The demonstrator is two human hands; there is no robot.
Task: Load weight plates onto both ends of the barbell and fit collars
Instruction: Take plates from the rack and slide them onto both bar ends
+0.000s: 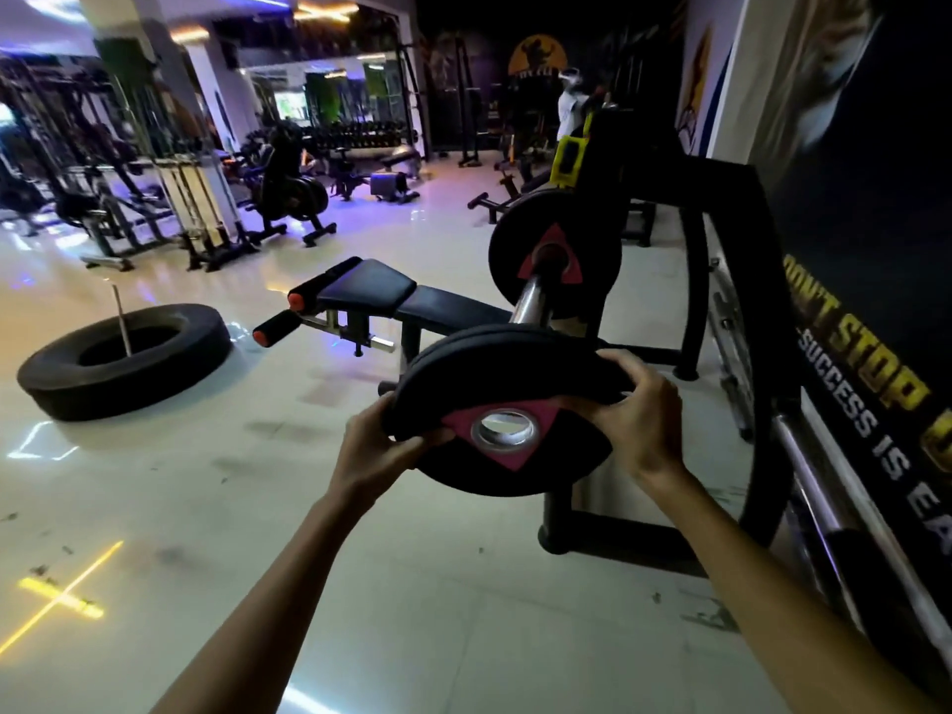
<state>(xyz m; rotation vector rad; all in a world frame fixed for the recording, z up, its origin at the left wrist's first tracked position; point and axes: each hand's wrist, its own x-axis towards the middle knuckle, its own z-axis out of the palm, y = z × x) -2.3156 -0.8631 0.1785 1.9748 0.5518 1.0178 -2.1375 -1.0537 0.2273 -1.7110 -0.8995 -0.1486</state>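
I hold a black weight plate (494, 383) with a pink triangle and a steel-ringed centre hole, tilted nearly flat, in front of the near end of the barbell. My left hand (381, 445) grips its left edge and my right hand (644, 409) grips its right edge. Just behind the plate, the chrome barbell sleeve (528, 304) points toward me. One black plate with a red triangle (554, 260) sits on that sleeve farther back. The bar's far end is hidden behind the rack. No collar is visible.
A black bench-press rack (721, 311) stands on the right against a wall banner (865, 383). Its padded bench (391, 296) lies to the left of the bar. A large tyre (123, 363) rests on the glossy floor at left. Machines fill the back.
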